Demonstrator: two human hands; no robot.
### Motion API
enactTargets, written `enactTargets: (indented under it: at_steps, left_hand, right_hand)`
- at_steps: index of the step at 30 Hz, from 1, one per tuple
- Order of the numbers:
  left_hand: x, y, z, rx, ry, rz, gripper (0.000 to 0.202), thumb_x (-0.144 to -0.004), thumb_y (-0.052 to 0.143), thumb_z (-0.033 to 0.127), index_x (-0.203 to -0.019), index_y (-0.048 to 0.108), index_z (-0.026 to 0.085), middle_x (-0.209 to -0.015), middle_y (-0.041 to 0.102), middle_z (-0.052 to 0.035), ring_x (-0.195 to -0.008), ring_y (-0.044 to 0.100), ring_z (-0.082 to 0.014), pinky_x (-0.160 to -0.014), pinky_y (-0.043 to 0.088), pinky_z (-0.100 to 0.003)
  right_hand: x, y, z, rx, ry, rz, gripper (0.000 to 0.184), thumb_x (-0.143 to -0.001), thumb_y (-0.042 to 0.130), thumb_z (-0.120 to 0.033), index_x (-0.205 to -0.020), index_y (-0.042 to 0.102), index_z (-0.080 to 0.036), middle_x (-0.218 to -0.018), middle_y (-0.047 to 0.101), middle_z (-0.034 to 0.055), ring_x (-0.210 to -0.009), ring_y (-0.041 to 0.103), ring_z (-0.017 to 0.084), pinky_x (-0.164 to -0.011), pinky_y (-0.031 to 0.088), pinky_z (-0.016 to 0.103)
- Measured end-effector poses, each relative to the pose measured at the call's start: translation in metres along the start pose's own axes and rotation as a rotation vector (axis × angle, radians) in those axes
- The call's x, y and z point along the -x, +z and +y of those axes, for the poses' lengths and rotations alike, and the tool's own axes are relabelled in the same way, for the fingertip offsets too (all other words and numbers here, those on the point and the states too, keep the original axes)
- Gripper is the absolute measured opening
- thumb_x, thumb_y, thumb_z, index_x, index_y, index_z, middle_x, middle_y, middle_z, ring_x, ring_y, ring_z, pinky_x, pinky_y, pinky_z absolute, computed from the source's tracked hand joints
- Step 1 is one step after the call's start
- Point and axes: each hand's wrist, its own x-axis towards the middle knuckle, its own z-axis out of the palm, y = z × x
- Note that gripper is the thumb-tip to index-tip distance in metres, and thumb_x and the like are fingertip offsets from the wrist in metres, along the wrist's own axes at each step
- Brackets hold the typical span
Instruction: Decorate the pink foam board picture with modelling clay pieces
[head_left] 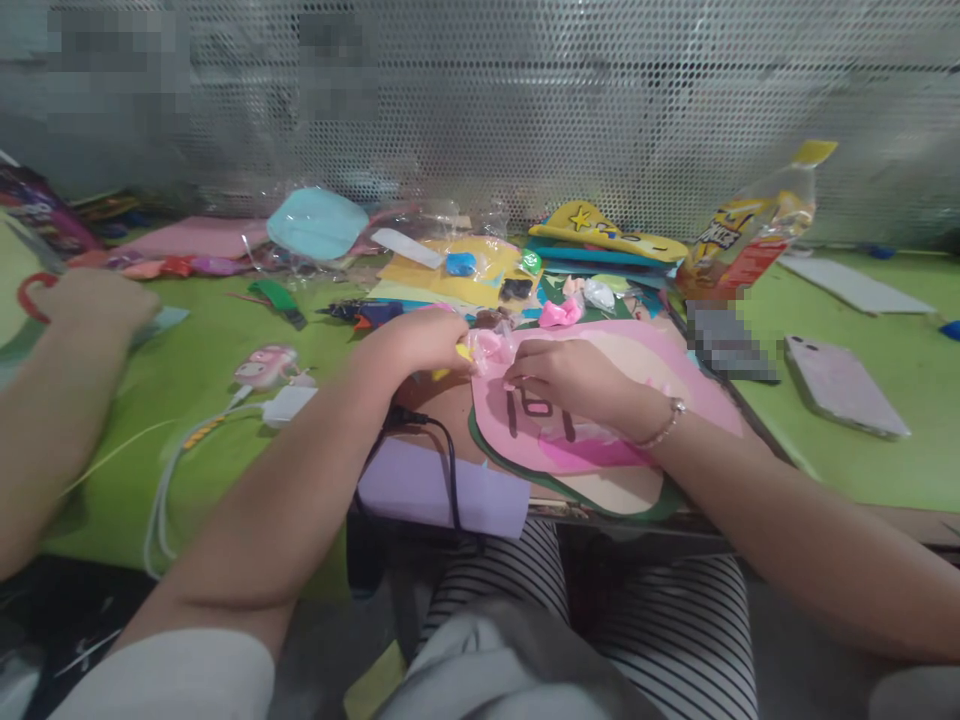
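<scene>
My left hand (433,342) is closed at the edge of a clear plastic wrapper holding pink modelling clay (493,347); some of its fingers are hidden. Just right of it, my right hand (559,375) pinches a tiny pink piece of clay (510,384) over a pink foam board (600,345). Dark strokes (514,412) like figures and a brighter pink strip (600,452) mark the board. Under it lie a cream sheet and a dark green sheet (495,458). A bigger lump of pink clay (561,312) lies just behind the board.
Another person's hand (101,300) at the left holds a red-handled tool (31,297), perhaps scissors. A glue gun (364,313), a black cable (450,450), a white charger (289,406), a drink bottle (750,235) and a phone (846,386) surround the work. A perforated metal panel (480,110) stands behind.
</scene>
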Motion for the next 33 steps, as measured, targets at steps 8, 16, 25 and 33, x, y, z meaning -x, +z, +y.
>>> enactTargets:
  at_steps: [8,16,25,33]
  left_hand:
    - [0.0007,-0.0017,0.0014,-0.001,0.003,-0.012,0.036,-0.068,0.055,0.052,-0.074,0.062,0.018,-0.073,0.064,-0.0066,-0.059,0.053,-0.0159,-0.049,0.030,-0.026]
    - [0.0033,-0.0064,0.0049,-0.020,-0.003,-0.043,0.037,-0.069,0.052,0.052,-0.076,0.062,0.017,-0.077,0.065,-0.0070,-0.061,0.053,-0.0164,-0.050,0.030,-0.026]
    - [0.0027,-0.0031,0.0031,-0.005,0.003,-0.023,0.036,-0.070,0.052,0.050,-0.078,0.063,0.017,-0.074,0.062,-0.0062,-0.061,0.051,-0.0162,-0.052,0.030,-0.026]
    - [0.0007,-0.0024,0.0027,-0.025,-0.014,-0.021,0.041,-0.071,0.051,0.053,-0.080,0.064,0.016,-0.073,0.062,-0.0069,-0.060,0.052,-0.0175,-0.051,0.030,-0.027]
  right_hand:
    - [0.0011,0.0022,0.0030,-0.019,-0.018,0.001,0.023,-0.086,0.051,-0.018,-0.096,0.071,-0.024,-0.094,0.065,0.0026,-0.071,0.056,0.012,-0.056,0.031,0.024]
    - [0.0030,0.0008,0.0009,0.003,-0.010,-0.023,0.031,-0.083,0.047,-0.011,-0.099,0.070,-0.024,-0.094,0.064,0.0036,-0.070,0.055,0.012,-0.056,0.031,0.025]
    - [0.0025,0.0021,0.0028,-0.034,-0.015,0.049,0.024,-0.088,0.047,-0.015,-0.098,0.069,-0.019,-0.094,0.065,0.0048,-0.079,0.057,0.015,-0.062,0.035,0.025]
    - [-0.0008,0.0054,0.0000,0.042,-0.027,0.035,0.023,-0.091,0.047,-0.025,-0.093,0.068,-0.017,-0.092,0.064,0.0047,-0.072,0.055,0.014,-0.056,0.030,0.026]
